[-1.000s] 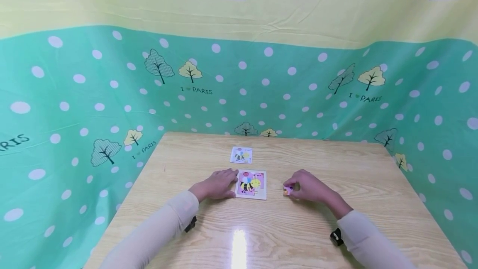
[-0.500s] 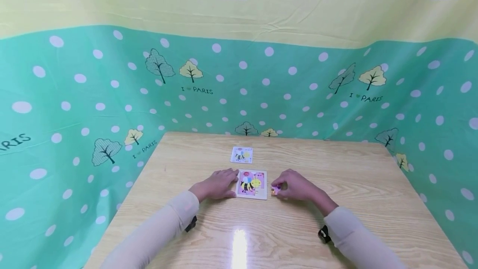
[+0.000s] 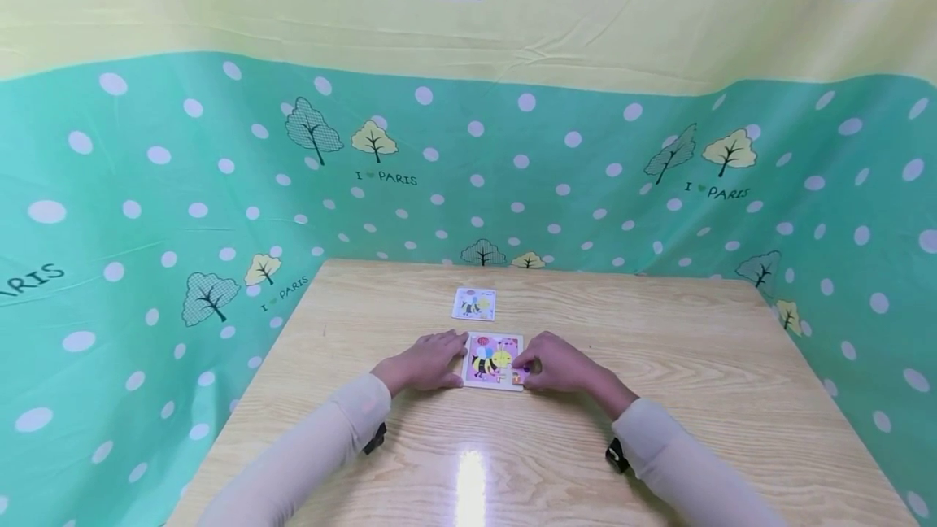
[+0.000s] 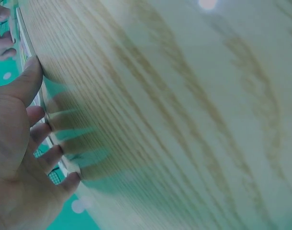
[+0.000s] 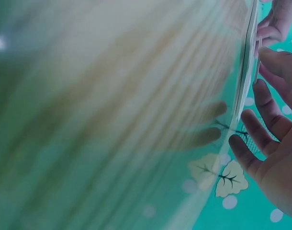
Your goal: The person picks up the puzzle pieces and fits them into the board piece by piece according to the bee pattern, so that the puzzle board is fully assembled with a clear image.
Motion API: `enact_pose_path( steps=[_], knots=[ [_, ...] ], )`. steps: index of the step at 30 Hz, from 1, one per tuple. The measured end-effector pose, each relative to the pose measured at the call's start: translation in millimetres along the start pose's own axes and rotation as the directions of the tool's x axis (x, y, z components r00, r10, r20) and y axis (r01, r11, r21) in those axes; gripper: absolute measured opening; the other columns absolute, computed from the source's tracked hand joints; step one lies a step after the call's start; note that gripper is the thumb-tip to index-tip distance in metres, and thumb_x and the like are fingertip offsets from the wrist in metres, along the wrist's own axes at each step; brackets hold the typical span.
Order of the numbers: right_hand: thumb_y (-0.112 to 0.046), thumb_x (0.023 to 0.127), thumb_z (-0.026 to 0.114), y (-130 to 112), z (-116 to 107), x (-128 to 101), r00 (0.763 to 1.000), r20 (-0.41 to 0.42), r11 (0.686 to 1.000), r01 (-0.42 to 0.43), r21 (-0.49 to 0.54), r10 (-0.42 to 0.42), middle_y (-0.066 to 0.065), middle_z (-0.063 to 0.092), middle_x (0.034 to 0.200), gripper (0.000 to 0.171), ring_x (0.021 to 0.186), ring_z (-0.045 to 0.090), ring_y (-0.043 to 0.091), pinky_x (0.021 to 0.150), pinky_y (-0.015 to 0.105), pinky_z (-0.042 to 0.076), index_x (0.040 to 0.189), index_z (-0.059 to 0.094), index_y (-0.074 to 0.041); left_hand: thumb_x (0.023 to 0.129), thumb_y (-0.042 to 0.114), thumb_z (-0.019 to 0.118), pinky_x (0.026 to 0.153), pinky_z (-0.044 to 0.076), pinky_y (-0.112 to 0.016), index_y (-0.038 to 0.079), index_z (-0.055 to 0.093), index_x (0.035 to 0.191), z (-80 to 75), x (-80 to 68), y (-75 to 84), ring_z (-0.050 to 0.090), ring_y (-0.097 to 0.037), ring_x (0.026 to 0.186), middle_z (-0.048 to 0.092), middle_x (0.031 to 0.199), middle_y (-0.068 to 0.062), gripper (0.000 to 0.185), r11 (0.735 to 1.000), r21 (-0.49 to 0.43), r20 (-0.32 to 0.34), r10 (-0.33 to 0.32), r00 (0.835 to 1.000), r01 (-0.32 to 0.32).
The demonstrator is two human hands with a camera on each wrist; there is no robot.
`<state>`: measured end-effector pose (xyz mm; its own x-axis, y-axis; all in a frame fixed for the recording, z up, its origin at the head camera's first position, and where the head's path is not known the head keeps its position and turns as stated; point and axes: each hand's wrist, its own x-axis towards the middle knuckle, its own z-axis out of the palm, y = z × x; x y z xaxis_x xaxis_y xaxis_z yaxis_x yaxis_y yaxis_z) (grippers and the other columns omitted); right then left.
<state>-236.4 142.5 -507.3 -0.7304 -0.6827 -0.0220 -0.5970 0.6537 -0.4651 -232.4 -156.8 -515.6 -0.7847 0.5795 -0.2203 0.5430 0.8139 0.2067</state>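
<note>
A square jigsaw board (image 3: 476,385) with a pale rim and a bee picture lies flat on the table. My left hand (image 3: 430,360) rests against its left edge, thumb toward the near corner. In the left wrist view the thumb and fingers of this left hand (image 4: 26,129) spread along the board's side. My right hand (image 3: 560,363) pinches a pink puzzle piece (image 3: 518,378) over the board's lower right part. Seen from the right wrist, the piece (image 5: 258,62) shows as a thin edge between thumb and finger, close over the board; the other fingers extend loosely.
Behind the board lies a small card (image 3: 473,304) with a matching bee picture. The wooden table (image 3: 659,324) meets a green dotted curtain (image 3: 512,177) at its back and sides. A bright light reflection (image 3: 470,486) falls on the near tabletop.
My right hand has moved left with the puzzle piece, from beside the board to over its right edge and lower right part. The left hand has stayed at the left edge.
</note>
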Motion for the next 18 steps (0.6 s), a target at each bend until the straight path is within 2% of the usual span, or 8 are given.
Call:
enact_pose_path(
  steps=[7, 12, 18],
  knots=[
    [-0.023, 0.085, 0.08, -6, 2, 8, 0.999, 0.041, 0.999, -0.032, 0.003, 0.032, -0.01, 0.071, 0.095, 0.027, 0.093, 0.056, 0.008, 0.101, 0.04, 0.048, 0.112, 0.079, -0.019, 0.095, 0.052, 0.064, 0.124, 0.031, -0.057, 0.013, 0.05, 0.148, 0.8, 1.6, -0.7, 0.03, -0.035, 0.154, 0.032, 0.167, -0.012, 0.068, 1.0, 0.012, 0.003, 0.004, 1.0, -0.004],
    [-0.02, 0.085, 0.08, -10, 3, 12, 0.998, 0.051, 0.999, -0.041, 0.002, 0.041, -0.011, 0.071, 0.096, 0.027, 0.094, 0.056, 0.008, 0.1, 0.04, 0.048, 0.112, 0.08, -0.019, 0.095, 0.053, 0.064, 0.124, 0.031, -0.057, 0.014, 0.049, 0.149, 1.0, 1.9, -0.9, 0.03, -0.034, 0.154, 0.031, 0.167, -0.011, 0.069, 1.0, 0.012, 0.007, 0.001, 1.0, -0.001],
    [-0.02, 0.083, 0.08, -12, 5, 17, 0.999, 0.039, 1.0, -0.006, -0.03, 0.007, -0.011, 0.073, 0.095, 0.027, 0.091, 0.057, 0.008, 0.103, 0.04, 0.048, 0.11, 0.08, -0.02, 0.095, 0.054, 0.063, 0.124, 0.031, -0.056, 0.013, 0.047, 0.15, 0.7, 1.9, -0.8, 0.031, -0.034, 0.154, 0.032, 0.167, -0.012, 0.071, 1.0, 0.018, 0.005, 0.002, 1.0, -0.002]
  ],
)
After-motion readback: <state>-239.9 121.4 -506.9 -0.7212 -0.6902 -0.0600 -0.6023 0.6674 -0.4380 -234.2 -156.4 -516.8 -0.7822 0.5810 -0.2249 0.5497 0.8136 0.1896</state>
